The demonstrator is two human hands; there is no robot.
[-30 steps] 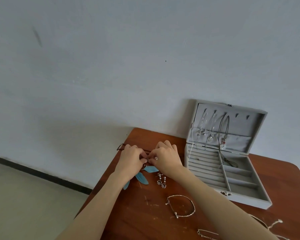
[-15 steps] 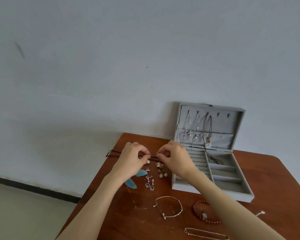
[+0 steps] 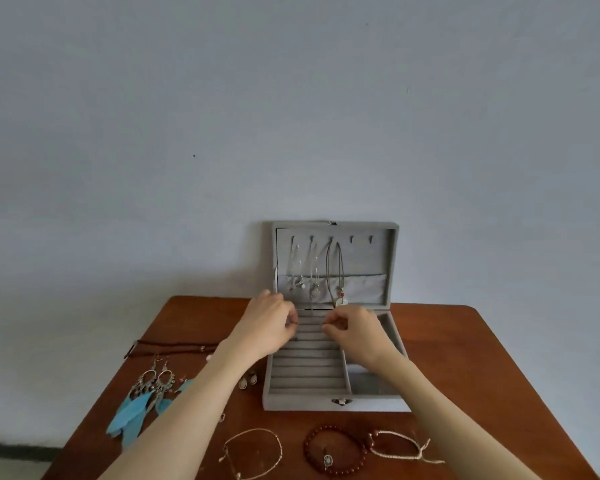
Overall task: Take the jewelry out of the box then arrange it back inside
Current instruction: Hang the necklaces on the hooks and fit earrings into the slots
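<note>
Nearest on the table (image 3: 499,348) lie a thin bangle (image 3: 253,448), a bead bracelet (image 3: 335,453) and a cord bracelet (image 3: 400,445). Left of them are feather earrings (image 3: 142,400) and a dark necklace (image 3: 174,346). The grey box (image 3: 326,400) stands open; its ring rows (image 3: 309,370) look bare, as does the right compartment (image 3: 371,382). Over the far rows, the left hand (image 3: 269,329) and right hand (image 3: 355,332) are pinched narrow, fingertips facing; whether they grip something is too small to tell. In the upright lid (image 3: 335,265) hang three necklaces (image 3: 314,268).
</note>
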